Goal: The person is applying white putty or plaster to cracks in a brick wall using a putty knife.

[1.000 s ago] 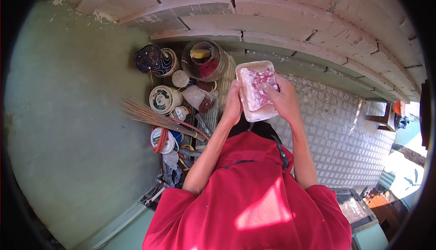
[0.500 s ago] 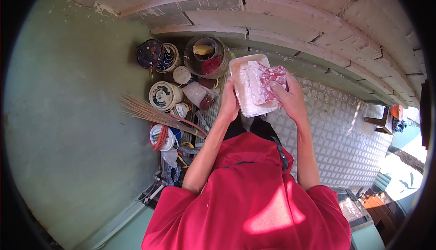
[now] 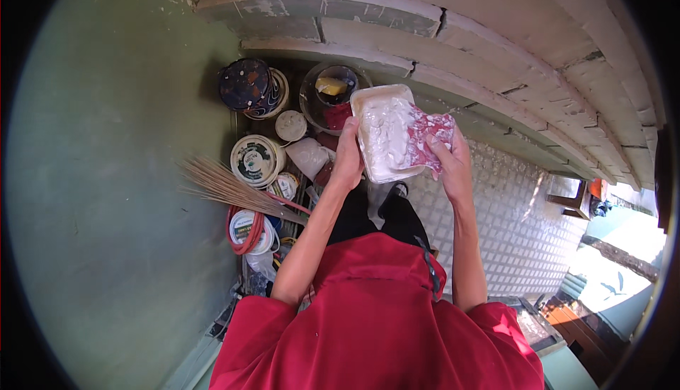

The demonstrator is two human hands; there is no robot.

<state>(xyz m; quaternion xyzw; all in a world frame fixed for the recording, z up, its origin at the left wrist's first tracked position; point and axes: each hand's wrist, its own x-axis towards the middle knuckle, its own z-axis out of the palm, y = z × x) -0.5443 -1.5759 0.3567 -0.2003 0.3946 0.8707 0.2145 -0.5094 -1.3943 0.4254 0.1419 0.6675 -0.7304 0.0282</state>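
My left hand (image 3: 347,157) grips the left side of a shallow white tray (image 3: 381,91), fingers underneath and thumb along the rim. White paste (image 3: 386,129) lies thick and uneven across the tray. At the tray's right side my right hand (image 3: 455,165) is closed on a flat red spreader (image 3: 419,150), its thumb on top. White smears cover much of the spreader, and its left edge meets the paste. The fingers beneath both the tray and the spreader are hidden.
Against the green wall at left stand lidded paint buckets (image 3: 256,161), a dark splattered bucket (image 3: 244,84) and a clear round tub (image 3: 306,103). A stick broom (image 3: 234,188) lies across them, near a red hose (image 3: 244,238). Block wall (image 3: 382,21) rises ahead; tiled floor (image 3: 510,227) spreads right.
The spreader has slid right relative to the tray, and more of the white paste shows. The whole view has shifted slightly, with both hands keeping their hold.
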